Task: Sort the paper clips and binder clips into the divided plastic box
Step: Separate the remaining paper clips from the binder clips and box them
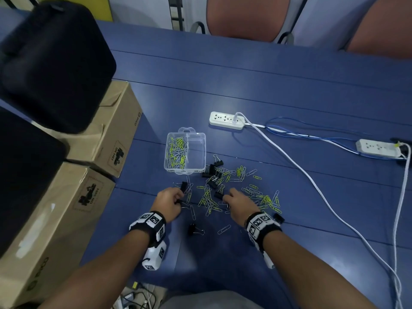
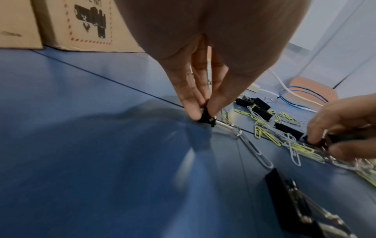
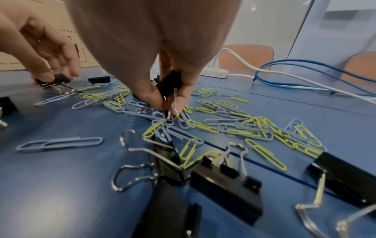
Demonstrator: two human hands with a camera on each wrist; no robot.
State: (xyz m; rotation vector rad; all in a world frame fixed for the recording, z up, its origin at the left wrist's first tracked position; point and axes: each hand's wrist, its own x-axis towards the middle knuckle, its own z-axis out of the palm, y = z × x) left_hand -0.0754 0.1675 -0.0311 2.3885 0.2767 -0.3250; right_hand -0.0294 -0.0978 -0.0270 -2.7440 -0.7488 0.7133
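Roughly ten black binder clips [image 1: 213, 171] and dozens of paper clips [image 1: 263, 197], too tangled to count, lie on the blue surface [image 1: 289, 90] near the box [image 1: 196, 152], whose long axis runs away from the person. Left hand [image 1: 169, 202] pinches one binder clip [image 2: 206, 118] against the surface; right hand [image 1: 239, 207] pinches another [image 3: 170, 83], its wire handles pointing down. Only the box's left compartment holds paper clips.
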